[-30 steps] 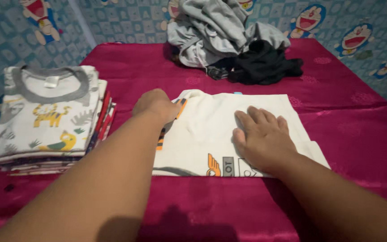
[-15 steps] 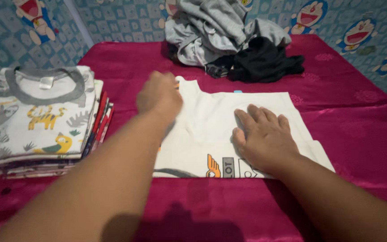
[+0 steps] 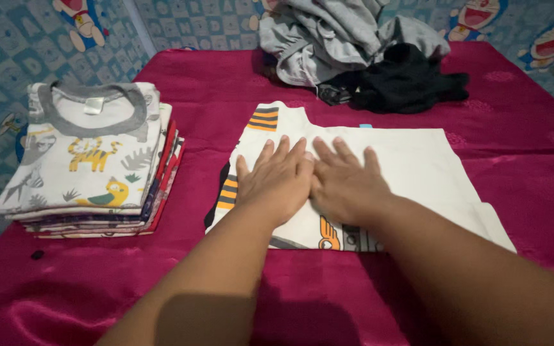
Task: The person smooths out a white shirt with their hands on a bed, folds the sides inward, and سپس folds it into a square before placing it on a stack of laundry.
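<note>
At the far left, a stack of folded clothes [image 3: 91, 173] sits on the magenta satin cover [image 3: 386, 295]; its top piece is a white shirt with a grey collar and printed animals, and red and dark edges show in the layers beneath.

Just right of the stack, well apart from it, lies the white shirt [image 3: 411, 166], spread flat on the cover near the middle of the view. Orange and black stripes mark its upper left corner and its left edge, and an orange and grey print runs along its near edge.

The left hand [image 3: 276, 181] lies palm down on the left half of this shirt, fingers stretched forward and slightly fanned, gripping nothing. Its forearm comes in from the bottom edge, angled up and to the right.

The right hand [image 3: 346, 182] rests flat beside it, also open and pressing on the cloth, fingers spread. The two hands touch along their inner edges. The right forearm enters from the lower right corner.

Beyond the shirt, a loose heap of grey garments [image 3: 328, 35] and a black garment [image 3: 408, 83] lies at the far edge.
</note>
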